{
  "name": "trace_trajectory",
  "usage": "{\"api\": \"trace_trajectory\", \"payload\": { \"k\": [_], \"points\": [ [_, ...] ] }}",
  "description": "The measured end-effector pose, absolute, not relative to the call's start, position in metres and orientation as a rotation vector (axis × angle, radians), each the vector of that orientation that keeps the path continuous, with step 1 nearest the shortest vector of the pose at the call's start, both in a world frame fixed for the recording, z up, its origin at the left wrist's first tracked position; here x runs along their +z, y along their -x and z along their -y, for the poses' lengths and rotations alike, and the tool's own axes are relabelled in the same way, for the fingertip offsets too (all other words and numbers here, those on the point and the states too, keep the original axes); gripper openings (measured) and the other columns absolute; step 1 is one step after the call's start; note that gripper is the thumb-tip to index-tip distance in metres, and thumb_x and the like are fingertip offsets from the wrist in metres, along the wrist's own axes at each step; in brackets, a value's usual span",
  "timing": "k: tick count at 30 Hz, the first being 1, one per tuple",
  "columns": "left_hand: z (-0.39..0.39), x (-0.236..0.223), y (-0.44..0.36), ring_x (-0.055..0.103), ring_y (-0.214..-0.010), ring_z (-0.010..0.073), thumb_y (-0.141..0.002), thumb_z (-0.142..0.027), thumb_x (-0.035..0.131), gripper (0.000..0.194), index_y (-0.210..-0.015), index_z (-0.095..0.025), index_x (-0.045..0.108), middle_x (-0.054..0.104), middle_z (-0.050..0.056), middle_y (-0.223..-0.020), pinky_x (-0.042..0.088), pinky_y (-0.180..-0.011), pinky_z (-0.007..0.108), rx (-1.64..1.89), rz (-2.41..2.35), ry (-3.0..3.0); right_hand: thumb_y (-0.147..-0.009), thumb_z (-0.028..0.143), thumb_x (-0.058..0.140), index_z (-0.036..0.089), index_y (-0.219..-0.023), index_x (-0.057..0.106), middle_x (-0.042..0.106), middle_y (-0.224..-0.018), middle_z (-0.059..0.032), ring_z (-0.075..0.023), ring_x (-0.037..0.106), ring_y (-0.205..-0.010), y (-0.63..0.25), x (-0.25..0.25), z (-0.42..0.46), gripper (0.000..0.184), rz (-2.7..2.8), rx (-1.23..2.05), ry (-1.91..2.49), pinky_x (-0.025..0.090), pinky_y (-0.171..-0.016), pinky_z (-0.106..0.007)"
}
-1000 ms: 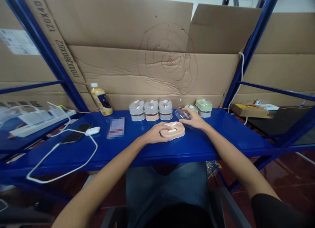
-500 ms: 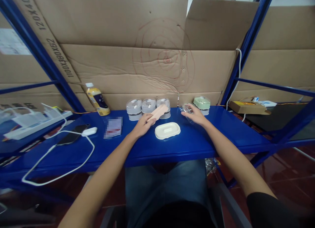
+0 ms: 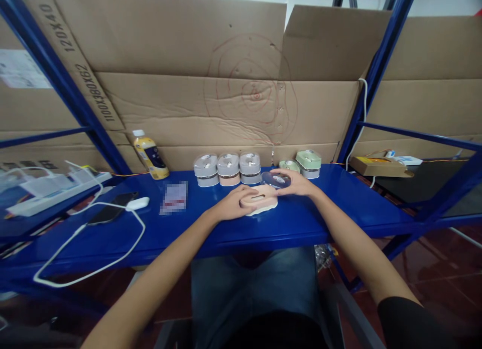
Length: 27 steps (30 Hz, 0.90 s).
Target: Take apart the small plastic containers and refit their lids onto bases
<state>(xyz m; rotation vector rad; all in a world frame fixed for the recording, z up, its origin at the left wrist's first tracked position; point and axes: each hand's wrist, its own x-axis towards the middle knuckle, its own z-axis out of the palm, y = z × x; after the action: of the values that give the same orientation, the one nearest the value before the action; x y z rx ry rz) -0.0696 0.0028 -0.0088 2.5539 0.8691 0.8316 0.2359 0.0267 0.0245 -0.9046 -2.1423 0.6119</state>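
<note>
My left hand [image 3: 234,203] is closed around the left end of a pink oval piece with a slot [image 3: 261,196]. That piece lies over a cream oval tray [image 3: 265,210], whose front edge peeks out below it. My right hand [image 3: 297,183] grips a clear plastic cover [image 3: 274,179], with its fingertips near or against the pink piece's right end. Behind the right hand are a small green piece [image 3: 289,165] and a green box with a clear cover [image 3: 309,160].
Along the cardboard wall stand two grey boxes [image 3: 206,170] [image 3: 250,168] and a grey-and-pink one [image 3: 228,170], all clear-topped. To the left are a yellow drink bottle [image 3: 151,155], a blurred packet [image 3: 174,197], a phone [image 3: 112,208] and a white cable [image 3: 143,228].
My left hand has brought the pink piece right and down onto the cream tray. My right hand has moved left and nearer with the clear cover, uncovering the small green piece.
</note>
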Motion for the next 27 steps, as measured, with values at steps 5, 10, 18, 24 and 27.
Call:
{"api": "trace_trajectory", "payload": {
  "k": [5,10,18,24,27],
  "points": [
    [-0.001,-0.015,0.062,0.058,-0.136,0.0399,-0.069,-0.043,0.090,0.110,-0.160,-0.023,0.030,0.056,0.018,-0.150,0.049,-0.111,0.057,0.870,-0.920,-2.381,-0.064,0.051,0.092,0.028,-0.139,0.066,0.067,-0.141,-0.0079,-0.0314,0.063,-0.130,-0.214,0.025,-0.020,0.082,2.389,0.549,0.722,0.046,-0.116,-0.050],
    [0.003,-0.015,0.055,0.054,-0.141,0.0422,-0.067,-0.030,0.089,0.122,-0.165,-0.025,0.017,0.049,0.020,-0.158,0.048,-0.112,0.059,0.883,-0.830,-2.329,-0.068,0.050,0.090,0.025,-0.142,0.064,0.067,-0.141,-0.0105,-0.0319,0.063,-0.130,-0.194,0.030,-0.022,0.082,2.529,0.435,0.619,0.049,-0.112,-0.049],
    [-0.003,-0.021,0.056,0.043,-0.149,0.0461,-0.063,-0.040,0.095,0.133,-0.167,-0.023,0.014,0.045,0.023,-0.161,0.040,-0.119,0.062,0.938,-0.831,-2.290,-0.069,0.052,0.090,0.027,-0.142,0.064,0.069,-0.139,-0.0088,-0.0305,0.065,-0.127,-0.186,0.035,-0.027,0.081,2.632,0.360,0.603,0.049,-0.111,-0.046],
    [-0.009,-0.025,0.059,0.041,-0.149,0.0488,-0.058,-0.047,0.099,0.143,-0.168,-0.021,0.011,0.045,0.026,-0.161,0.034,-0.121,0.067,0.943,-0.857,-2.269,-0.070,0.050,0.091,0.026,-0.141,0.065,0.069,-0.139,-0.0093,-0.0304,0.065,-0.127,-0.183,0.034,-0.030,0.080,2.637,0.384,0.635,0.049,-0.110,-0.046],
    [-0.008,-0.023,0.058,0.045,-0.147,0.0486,-0.059,-0.046,0.098,0.142,-0.168,-0.021,0.011,0.047,0.026,-0.159,0.038,-0.119,0.065,0.951,-0.810,-2.247,-0.070,0.050,0.090,0.026,-0.139,0.066,0.071,-0.136,-0.0086,-0.0301,0.066,-0.126,-0.181,0.036,-0.028,0.077,2.639,0.354,0.662,0.049,-0.110,-0.046]
  ]
}}
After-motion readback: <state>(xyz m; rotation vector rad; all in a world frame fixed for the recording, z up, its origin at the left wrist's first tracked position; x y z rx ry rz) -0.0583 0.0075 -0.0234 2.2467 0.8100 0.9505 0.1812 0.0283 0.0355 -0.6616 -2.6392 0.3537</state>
